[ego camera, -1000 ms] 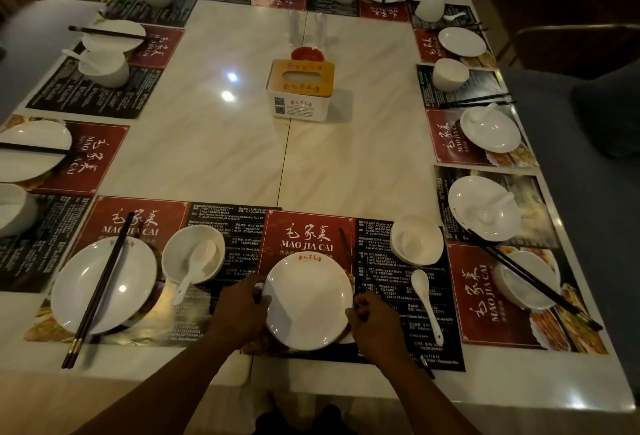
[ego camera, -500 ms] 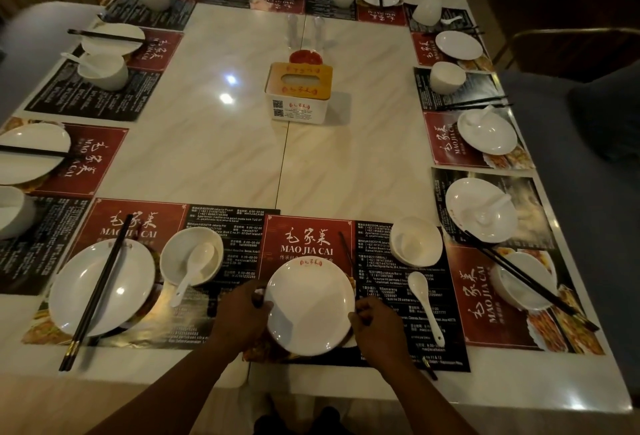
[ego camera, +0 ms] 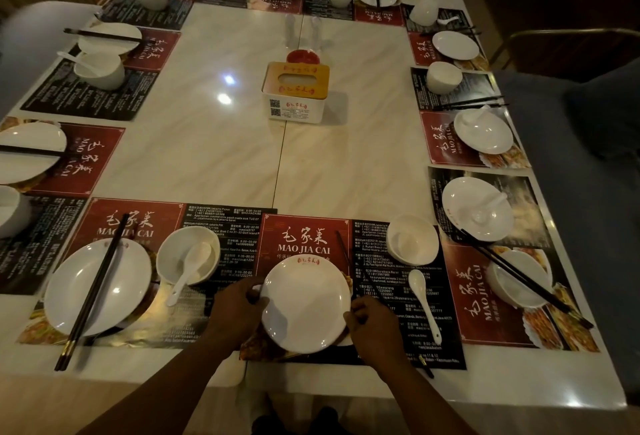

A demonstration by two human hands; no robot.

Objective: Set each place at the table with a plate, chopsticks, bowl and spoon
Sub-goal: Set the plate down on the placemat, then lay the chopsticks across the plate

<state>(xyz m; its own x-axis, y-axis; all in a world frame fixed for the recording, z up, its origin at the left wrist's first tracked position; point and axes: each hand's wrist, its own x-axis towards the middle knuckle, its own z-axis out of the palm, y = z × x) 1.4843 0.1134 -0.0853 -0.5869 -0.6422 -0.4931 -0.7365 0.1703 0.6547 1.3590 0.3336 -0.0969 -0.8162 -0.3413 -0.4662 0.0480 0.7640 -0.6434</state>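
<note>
Mostly done: L places at 9 o'clock set.
Now: left hand (ego camera: 239, 310) & right hand (ego camera: 375, 325) grip plate (ego camera: 306, 303) rim.
Left: bowl (ego camera: 410, 238), spoon (ego camera: 424, 303) apart; chopsticks (ego camera: 343, 247) part-hidden.

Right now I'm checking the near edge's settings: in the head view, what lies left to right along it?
plate with chopsticks → bowl holding a spoon → left hand → plate → right hand → loose spoon

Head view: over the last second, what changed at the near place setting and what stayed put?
Little changed. Both hands stay on the plate: left hand at its left rim, right hand at its right rim. The plate hardly shifted on the placemat. The bowl, the spoon and the neighbouring settings are unchanged.
</note>
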